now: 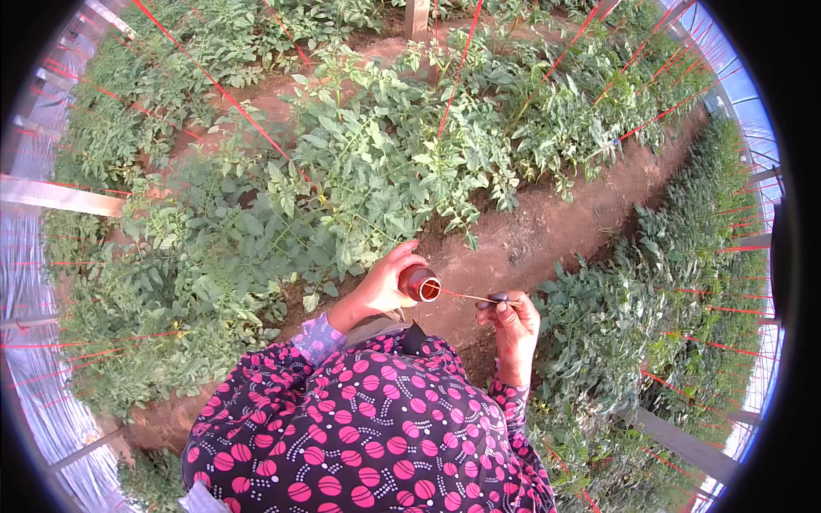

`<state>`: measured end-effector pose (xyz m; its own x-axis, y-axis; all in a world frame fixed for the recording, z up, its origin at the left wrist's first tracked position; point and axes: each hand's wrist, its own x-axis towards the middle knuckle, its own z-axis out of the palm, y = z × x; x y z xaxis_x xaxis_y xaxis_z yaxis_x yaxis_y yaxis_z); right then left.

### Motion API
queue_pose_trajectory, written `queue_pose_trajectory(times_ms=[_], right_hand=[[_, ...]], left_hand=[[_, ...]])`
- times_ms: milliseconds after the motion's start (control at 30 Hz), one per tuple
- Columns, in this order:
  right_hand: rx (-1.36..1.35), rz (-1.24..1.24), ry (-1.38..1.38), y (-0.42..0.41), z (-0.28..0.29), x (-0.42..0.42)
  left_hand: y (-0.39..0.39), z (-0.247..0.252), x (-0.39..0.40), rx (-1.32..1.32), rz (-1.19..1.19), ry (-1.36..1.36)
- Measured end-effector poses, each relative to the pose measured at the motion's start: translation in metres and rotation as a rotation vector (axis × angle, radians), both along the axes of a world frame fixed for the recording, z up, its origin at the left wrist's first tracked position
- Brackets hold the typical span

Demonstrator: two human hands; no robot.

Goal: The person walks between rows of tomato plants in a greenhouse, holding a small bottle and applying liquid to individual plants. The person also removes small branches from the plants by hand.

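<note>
My left hand is wrapped around a small brown bottle, tilted so that its uncapped mouth faces right. Between the thumb and fingers of my right hand is a thin stick. The stick's reddish far end reaches into the mouth of the bottle. How deep it goes I cannot tell. Dark stains show on the fingertips of my right hand. Leafy tomato plants stand just beyond my left hand.
A bare soil path runs from before me to the upper right. Another plant row lines its right side. Red strings slant down into the plants. Posts and a plastic greenhouse wall stand around.
</note>
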<state>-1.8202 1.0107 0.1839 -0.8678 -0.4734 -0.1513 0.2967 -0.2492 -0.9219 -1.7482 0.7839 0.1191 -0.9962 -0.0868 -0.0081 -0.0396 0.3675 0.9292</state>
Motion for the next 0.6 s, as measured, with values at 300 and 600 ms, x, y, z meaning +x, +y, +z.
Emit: queue_pose_trajectory(times_ms=[300,600], right_hand=[[0.019,-0.009,-0.024,-0.016,0.005,-0.071],[0.463,0.384,0.494,-0.114,-0.039,-0.189]], left_hand=[[-0.018,-0.008,-0.09,0.077,-0.055,0.064],[-0.031,-0.024,-0.087,0.268,0.239,0.016]])
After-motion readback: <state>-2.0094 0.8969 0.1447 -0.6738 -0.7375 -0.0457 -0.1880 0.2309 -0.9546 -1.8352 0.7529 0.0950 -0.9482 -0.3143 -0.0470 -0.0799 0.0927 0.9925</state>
